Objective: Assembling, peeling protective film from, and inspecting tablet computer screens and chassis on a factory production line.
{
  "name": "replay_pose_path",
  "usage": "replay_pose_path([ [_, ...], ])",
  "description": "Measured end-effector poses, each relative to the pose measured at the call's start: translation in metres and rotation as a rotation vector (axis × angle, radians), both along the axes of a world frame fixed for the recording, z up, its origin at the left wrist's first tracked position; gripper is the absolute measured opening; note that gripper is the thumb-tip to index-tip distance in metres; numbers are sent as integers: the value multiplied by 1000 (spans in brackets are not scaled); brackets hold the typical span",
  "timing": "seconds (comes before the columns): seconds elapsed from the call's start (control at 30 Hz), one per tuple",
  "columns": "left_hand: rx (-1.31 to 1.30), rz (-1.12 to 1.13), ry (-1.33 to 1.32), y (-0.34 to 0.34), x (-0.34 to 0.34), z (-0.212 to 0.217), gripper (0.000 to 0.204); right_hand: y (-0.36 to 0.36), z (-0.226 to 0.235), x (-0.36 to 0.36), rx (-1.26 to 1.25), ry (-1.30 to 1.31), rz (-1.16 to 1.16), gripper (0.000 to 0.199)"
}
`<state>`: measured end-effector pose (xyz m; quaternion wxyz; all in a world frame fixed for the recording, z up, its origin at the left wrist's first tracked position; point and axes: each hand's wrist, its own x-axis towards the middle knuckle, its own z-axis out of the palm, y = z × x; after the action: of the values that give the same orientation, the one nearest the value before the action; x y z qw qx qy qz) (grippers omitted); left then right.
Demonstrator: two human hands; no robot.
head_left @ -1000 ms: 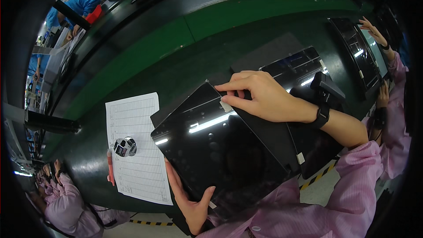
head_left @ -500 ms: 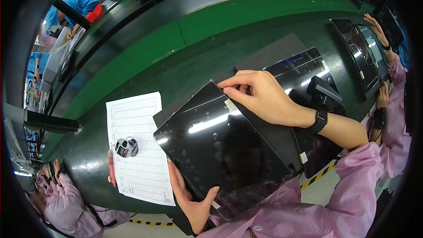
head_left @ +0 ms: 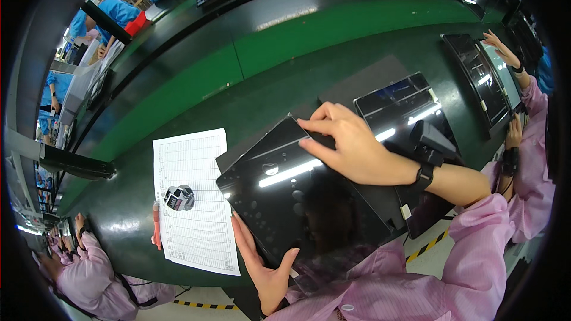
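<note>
A glossy black screen panel (head_left: 279, 202), covered with bubble-like marks, is tilted in front of me. My left hand (head_left: 267, 273) grips its lower left edge, thumb on top and fingers along the side and underneath. At the upper corner, my right hand (head_left: 351, 145) has bent fingers by the edge and its thumb on the glossy face. The thumb covers the spot of a pale tab, so I cannot tell whether it pinches that tab. A second black screen panel (head_left: 410, 98) with pale tabs lies behind my right wrist, on a dark sheet.
To the left lie a printed form (head_left: 199, 232), a small black-and-silver object (head_left: 179, 198) on it, and a red pen (head_left: 156, 226). A dark post (head_left: 77, 163) juts over the green table (head_left: 131, 202). At right a co-worker's hand (head_left: 502, 50) is by other panels (head_left: 476, 77).
My right thumb has moved from the panel's corner edge down onto its face, over the pale tab. The left hand keeps its grip. The whole view has shifted slightly.
</note>
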<state>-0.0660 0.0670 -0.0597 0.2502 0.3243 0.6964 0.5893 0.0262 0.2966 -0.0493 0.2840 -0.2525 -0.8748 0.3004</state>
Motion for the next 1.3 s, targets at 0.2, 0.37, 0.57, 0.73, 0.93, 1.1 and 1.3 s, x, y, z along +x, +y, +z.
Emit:
replay_pose_path([
  [0.2,170,103,16,2,8,-4,87,-4,-1,-9,-520,235,25,37],
  [0.37,490,143,-176,-3,9,5,86,-22,33,-10,-1020,472,27,21],
  [0.57,501,-17,-511,-32,3,-15,48,-83,92,27,-1160,588,536,40],
  [0.73,520,-155,-670,-52,12,-14,43,-128,95,66,-1272,696,621,47],
  [0.93,310,-155,-704,-67,39,-13,37,-157,66,94,-1256,933,493,51],
  [1.1,81,-216,-664,-82,36,-28,45,-170,41,103,-1358,1076,361,48],
  [1.3,129,-212,-695,-85,49,-23,43,-172,37,109,-1294,1036,362,49],
])
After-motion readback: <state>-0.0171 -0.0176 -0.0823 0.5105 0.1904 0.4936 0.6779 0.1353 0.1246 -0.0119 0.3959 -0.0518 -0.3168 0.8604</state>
